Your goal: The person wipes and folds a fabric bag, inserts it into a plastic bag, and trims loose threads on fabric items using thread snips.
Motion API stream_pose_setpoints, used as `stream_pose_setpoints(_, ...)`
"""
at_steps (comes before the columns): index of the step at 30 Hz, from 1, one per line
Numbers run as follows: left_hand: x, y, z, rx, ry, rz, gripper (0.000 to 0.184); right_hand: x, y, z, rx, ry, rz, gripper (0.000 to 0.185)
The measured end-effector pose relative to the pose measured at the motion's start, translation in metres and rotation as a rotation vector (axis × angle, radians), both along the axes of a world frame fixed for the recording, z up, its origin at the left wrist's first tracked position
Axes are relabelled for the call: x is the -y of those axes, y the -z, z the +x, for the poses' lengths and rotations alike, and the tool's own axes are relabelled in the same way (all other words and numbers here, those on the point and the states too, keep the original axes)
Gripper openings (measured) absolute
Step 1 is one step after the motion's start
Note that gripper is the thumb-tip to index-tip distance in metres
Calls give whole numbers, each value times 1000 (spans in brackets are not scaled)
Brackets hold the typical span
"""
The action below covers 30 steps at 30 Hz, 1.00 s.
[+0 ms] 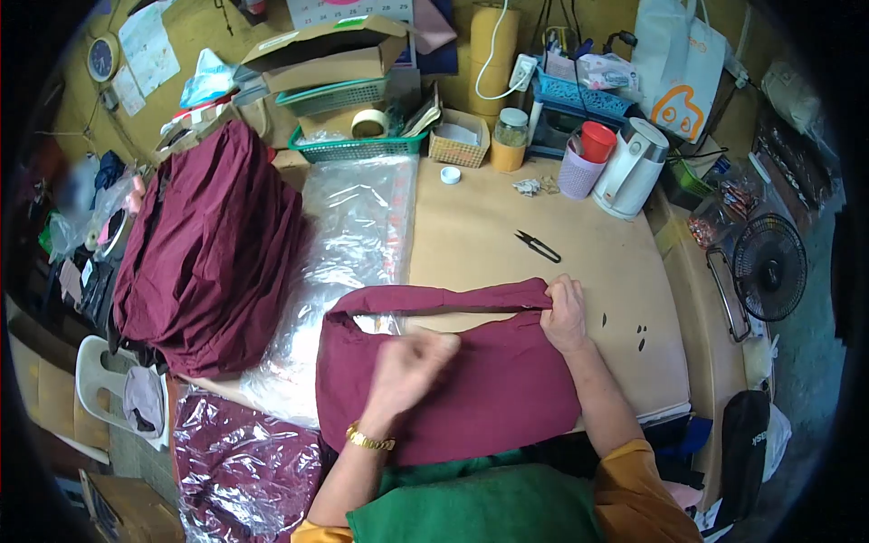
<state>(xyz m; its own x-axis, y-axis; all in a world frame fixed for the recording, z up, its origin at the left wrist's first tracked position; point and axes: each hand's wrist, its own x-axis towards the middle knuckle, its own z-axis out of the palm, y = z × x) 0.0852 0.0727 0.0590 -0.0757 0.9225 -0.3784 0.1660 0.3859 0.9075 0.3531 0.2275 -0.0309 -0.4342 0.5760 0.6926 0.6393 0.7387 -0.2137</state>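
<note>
A maroon cloth piece (480,389) with a long looped band along its top lies at the table's front edge. My right hand (566,314) is closed on the right end of that band. Over the left part of the cloth is my left hand (412,366), blurred, with a gold bracelet at the wrist; its fingers are smeared, and whether they touch the cloth is unclear. Black thread snips (539,246) lie on the table beyond the cloth.
A large maroon cloth pile (213,244) rises at the left beside clear plastic sheeting (353,226). Plastic-wrapped maroon cloth (244,466) sits at front left. Along the back stand baskets (459,140), a jar (510,140), a cup holder (579,172) and a white kettle (631,167).
</note>
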Motion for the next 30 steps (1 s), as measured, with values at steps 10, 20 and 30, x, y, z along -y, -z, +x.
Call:
stream_pose_setpoints(10,-51,68,14,1172,-488,280,42,29,-77,-18,140,-92,-262,32)
stream_pose_setpoints(20,-25,78,27,1155,-364,399,25,30,-86,-106,168,-248,-501,15)
stream_pose_setpoints(30,-23,83,25,871,-298,521,17,23,-71,-97,-118,-289,-229,19)
